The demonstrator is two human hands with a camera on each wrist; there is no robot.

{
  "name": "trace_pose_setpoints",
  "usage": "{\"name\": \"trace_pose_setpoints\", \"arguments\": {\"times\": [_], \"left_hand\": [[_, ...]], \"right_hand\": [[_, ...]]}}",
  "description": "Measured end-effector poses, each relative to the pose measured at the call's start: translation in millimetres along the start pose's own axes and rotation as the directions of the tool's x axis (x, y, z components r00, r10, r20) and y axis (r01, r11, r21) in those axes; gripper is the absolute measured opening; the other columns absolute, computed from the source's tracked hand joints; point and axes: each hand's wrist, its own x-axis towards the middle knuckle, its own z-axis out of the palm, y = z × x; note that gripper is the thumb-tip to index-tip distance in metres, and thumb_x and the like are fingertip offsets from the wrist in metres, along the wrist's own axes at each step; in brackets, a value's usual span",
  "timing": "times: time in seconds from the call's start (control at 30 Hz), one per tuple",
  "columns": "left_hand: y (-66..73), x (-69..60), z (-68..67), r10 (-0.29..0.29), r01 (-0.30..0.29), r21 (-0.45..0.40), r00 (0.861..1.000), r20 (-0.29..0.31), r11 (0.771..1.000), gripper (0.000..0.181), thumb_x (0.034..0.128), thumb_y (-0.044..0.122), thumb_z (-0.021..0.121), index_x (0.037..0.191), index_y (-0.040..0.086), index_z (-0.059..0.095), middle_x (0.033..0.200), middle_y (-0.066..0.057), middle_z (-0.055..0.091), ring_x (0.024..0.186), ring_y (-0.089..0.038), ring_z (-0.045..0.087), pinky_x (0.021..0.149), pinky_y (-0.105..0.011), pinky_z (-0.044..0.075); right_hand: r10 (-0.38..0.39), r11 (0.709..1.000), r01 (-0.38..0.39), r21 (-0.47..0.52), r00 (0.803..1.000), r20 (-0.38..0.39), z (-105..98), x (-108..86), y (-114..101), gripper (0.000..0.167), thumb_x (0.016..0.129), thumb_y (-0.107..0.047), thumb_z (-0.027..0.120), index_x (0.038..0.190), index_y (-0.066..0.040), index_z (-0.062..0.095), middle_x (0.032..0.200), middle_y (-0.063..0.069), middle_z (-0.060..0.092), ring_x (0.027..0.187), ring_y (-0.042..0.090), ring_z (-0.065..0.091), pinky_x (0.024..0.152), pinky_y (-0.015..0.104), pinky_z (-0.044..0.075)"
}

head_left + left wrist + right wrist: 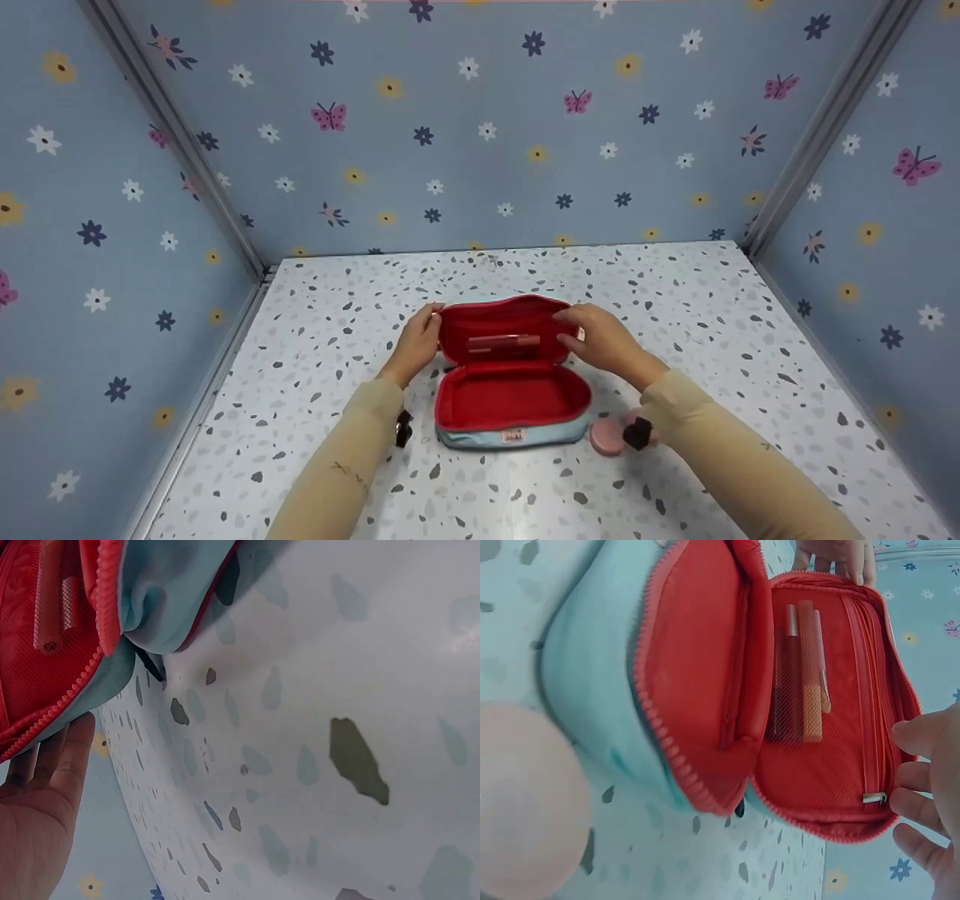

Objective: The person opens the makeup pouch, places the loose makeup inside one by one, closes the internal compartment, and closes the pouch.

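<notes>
A light-blue zip cosmetic bag (514,436) with red lining lies unzipped on the table, its lid (480,319) raised at the back. Slim stick-shaped cosmetics (811,682) sit behind red mesh inside the lid. The lower compartment shows bare red lining. My left hand (416,345) grips the lid's left edge, with fingers (71,754) behind it in the left wrist view. At the lid's right edge is my right hand (604,341), its fingers (915,802) spread and loosely bent, fingertips at the lining beside a zipper pull (874,797).
A pink round case (607,436) lies at the bag's front right, partly beside a black wrist device (637,433). Another pinkish item shows behind that device, mostly hidden. The speckled table (322,465) is bounded by flower-patterned walls (480,127) at the back and sides.
</notes>
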Motion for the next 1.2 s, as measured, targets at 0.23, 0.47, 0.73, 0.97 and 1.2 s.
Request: {"name": "trace_pose_setpoints", "arguments": {"times": [0.23, 0.47, 0.73, 0.97, 1.2], "left_hand": [[1.1, 0.2, 0.2, 0.018, -0.018, 0.01, 1.0, -0.004, 1.0, 0.04, 0.1186, 0.018, 0.039, 0.151, 0.002, 0.057, 0.132, -0.021, 0.071, 0.11, -0.026, 0.069, 0.09, -0.036, 0.061], [0.4, -1.8, 0.0, 0.009, -0.009, 0.005, 1.0, -0.005, 1.0, 0.04, 0.1184, 0.017, 0.038, 0.15, 0.002, 0.057, 0.132, -0.021, 0.071, 0.109, -0.024, 0.069, 0.09, -0.037, 0.062], [2.8, -1.1, 1.7, -0.003, 0.003, 0.013, 1.0, 0.0, 1.0, 0.04, 0.1187, 0.019, 0.039, 0.151, 0.004, 0.057, 0.134, -0.02, 0.071, 0.115, -0.028, 0.07, 0.096, -0.042, 0.063], [1.9, -1.4, 0.4, -0.015, 0.015, 0.019, 1.0, -0.007, 1.0, 0.04, 0.119, 0.02, 0.039, 0.152, 0.005, 0.057, 0.137, -0.019, 0.07, 0.115, -0.027, 0.07, 0.096, -0.041, 0.063], [0.6, -0.7, -1.5, 0.001, -0.001, 0.019, 1.0, -0.001, 1.0, 0.04, 0.1189, 0.019, 0.039, 0.152, 0.004, 0.057, 0.13, -0.018, 0.072, 0.104, -0.024, 0.067, 0.084, -0.031, 0.057]], "right_hand": [[-0.004, 1.0, 0.004, 0.003, 1.0, 0.02, -4.0, -14.2, 7.3, 0.035, 0.098, -0.007, 0.08, 0.131, 0.003, 0.073, 0.121, 0.02, 0.076, 0.112, 0.036, 0.072, 0.099, 0.055, 0.062], [-0.001, 1.0, -0.001, 0.03, 0.998, 0.063, -5.1, -32.0, 17.4, 0.04, 0.095, -0.008, 0.083, 0.132, 0.002, 0.073, 0.123, 0.02, 0.076, 0.113, 0.039, 0.071, 0.098, 0.058, 0.061], [0.037, 0.994, -0.048, 0.094, 0.993, 0.116, -8.1, -58.8, 31.0, 0.045, 0.096, -0.011, 0.083, 0.138, 0.0, 0.07, 0.129, 0.021, 0.075, 0.116, 0.041, 0.069, 0.097, 0.06, 0.061], [0.042, 0.991, -0.061, 0.12, 0.987, 0.153, -11.0, -78.8, 40.6, 0.047, 0.095, -0.014, 0.084, 0.138, -0.002, 0.069, 0.129, 0.021, 0.074, 0.114, 0.043, 0.069, 0.096, 0.06, 0.06], [0.042, 0.987, -0.07, 0.144, 0.981, 0.189, -18.5, -93.7, 47.1, 0.053, 0.093, -0.019, 0.087, 0.138, 0.0, 0.068, 0.129, 0.022, 0.073, 0.112, 0.043, 0.069, 0.095, 0.059, 0.06]]}}
